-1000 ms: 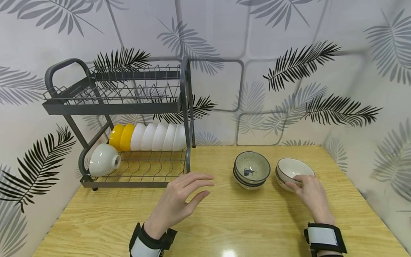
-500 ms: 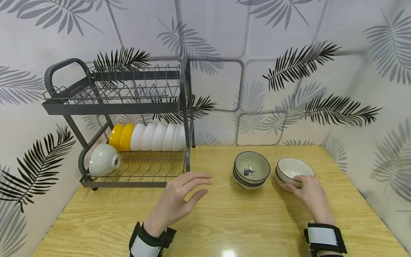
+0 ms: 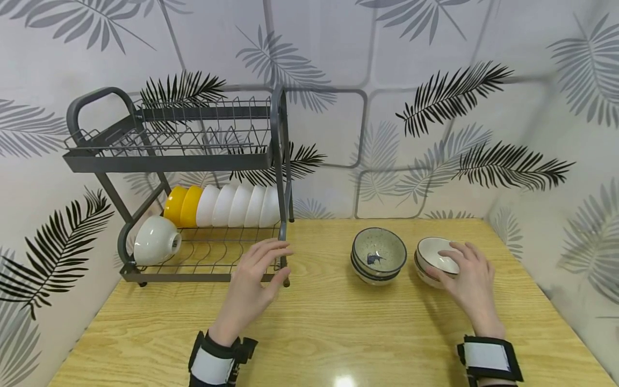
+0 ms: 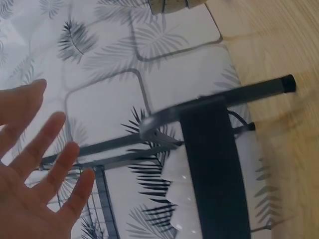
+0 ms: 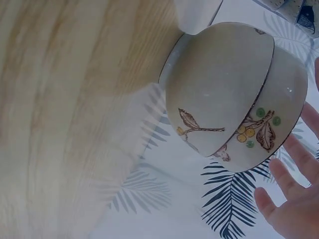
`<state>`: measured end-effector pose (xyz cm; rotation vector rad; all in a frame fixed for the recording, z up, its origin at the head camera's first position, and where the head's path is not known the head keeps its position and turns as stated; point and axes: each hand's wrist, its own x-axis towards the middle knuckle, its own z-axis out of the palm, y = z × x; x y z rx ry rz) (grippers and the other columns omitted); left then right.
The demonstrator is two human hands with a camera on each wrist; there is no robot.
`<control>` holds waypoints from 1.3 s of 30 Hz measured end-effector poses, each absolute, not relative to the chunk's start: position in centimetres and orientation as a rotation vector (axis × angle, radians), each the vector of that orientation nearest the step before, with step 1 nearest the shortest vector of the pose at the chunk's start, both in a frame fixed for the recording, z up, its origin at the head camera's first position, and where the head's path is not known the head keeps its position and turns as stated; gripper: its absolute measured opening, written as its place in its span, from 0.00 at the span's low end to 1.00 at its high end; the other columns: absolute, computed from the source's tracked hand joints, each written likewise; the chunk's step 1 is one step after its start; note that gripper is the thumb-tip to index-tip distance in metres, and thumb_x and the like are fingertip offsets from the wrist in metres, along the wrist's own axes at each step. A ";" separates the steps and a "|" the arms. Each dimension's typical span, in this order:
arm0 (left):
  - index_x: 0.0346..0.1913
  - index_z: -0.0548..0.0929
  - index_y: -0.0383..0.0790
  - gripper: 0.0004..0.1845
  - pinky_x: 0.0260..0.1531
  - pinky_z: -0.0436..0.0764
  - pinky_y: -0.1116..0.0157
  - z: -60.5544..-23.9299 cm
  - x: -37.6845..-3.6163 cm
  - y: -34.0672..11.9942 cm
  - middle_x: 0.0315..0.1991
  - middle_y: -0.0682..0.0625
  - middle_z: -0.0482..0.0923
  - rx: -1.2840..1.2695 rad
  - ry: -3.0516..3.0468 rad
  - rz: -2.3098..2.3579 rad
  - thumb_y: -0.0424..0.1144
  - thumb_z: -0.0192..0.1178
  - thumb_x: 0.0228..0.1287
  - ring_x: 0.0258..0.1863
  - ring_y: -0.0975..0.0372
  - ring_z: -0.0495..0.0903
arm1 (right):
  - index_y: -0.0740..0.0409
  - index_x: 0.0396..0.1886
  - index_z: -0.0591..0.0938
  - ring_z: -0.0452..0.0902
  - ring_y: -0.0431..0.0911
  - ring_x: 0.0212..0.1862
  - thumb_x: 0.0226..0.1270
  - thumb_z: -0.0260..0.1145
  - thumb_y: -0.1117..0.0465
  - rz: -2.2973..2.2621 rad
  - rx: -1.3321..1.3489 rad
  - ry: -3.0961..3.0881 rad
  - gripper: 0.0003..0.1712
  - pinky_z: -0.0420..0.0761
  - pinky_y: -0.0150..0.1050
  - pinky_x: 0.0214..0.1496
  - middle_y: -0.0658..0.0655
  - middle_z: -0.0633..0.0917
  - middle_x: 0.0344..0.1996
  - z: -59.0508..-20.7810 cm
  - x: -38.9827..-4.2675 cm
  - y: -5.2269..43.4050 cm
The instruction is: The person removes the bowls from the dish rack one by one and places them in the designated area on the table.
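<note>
Stacked cream bowls point(image 3: 435, 258), near right on the table point(image 3: 338, 333): right hand point(image 3: 466, 279) spread loosely over the rim, not gripping; left hand point(image 3: 251, 287) spread by the rack point(image 3: 282, 177); best lift only the top bowl, thumb outside, fingers inside.

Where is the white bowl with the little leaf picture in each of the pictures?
Head view: the white bowl stack sits on the right of the table, under the right hand.
Left wrist view: not in it.
Right wrist view: the stack fills the middle, two nested bowls with leaf and berry drawings, fingers at lower right.
Shared landmark: the wooden table, which also shows in the right wrist view.
</note>
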<state>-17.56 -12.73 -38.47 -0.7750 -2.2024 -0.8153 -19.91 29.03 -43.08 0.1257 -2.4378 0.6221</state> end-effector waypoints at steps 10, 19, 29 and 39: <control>0.59 0.80 0.36 0.23 0.65 0.66 0.35 -39.9 -19.1 -15.3 0.65 0.37 0.74 -0.497 -2.193 -0.900 0.31 0.71 0.60 0.68 0.40 0.68 | 0.65 0.48 0.85 0.59 0.73 0.72 0.44 0.81 0.62 0.644 0.196 -2.315 0.28 0.56 0.74 0.68 0.75 0.75 0.64 -42.8 -20.3 28.6; 0.62 0.75 0.31 0.27 0.68 0.60 0.34 -40.2 -20.0 -16.5 0.67 0.32 0.70 -0.326 -2.141 -1.026 0.29 0.70 0.61 0.70 0.36 0.62 | 0.66 0.51 0.84 0.57 0.74 0.73 0.45 0.80 0.63 0.705 0.294 -2.229 0.30 0.54 0.74 0.71 0.77 0.73 0.65 -42.0 -20.9 27.2; 0.65 0.71 0.29 0.29 0.72 0.44 0.30 -40.3 -21.0 -19.2 0.71 0.30 0.63 -0.028 -2.104 -1.139 0.29 0.68 0.62 0.76 0.34 0.49 | 0.68 0.49 0.84 0.59 0.76 0.71 0.43 0.81 0.69 0.723 0.355 -2.236 0.28 0.53 0.78 0.69 0.76 0.74 0.65 -41.8 -20.7 25.9; 0.71 0.61 0.32 0.37 0.74 0.40 0.30 -40.0 -21.4 -23.4 0.77 0.30 0.43 0.260 -2.133 -1.101 0.36 0.67 0.64 0.79 0.36 0.35 | 0.68 0.50 0.85 0.59 0.75 0.71 0.44 0.81 0.69 0.760 0.523 -2.224 0.29 0.54 0.78 0.68 0.75 0.75 0.65 -41.2 -19.7 23.1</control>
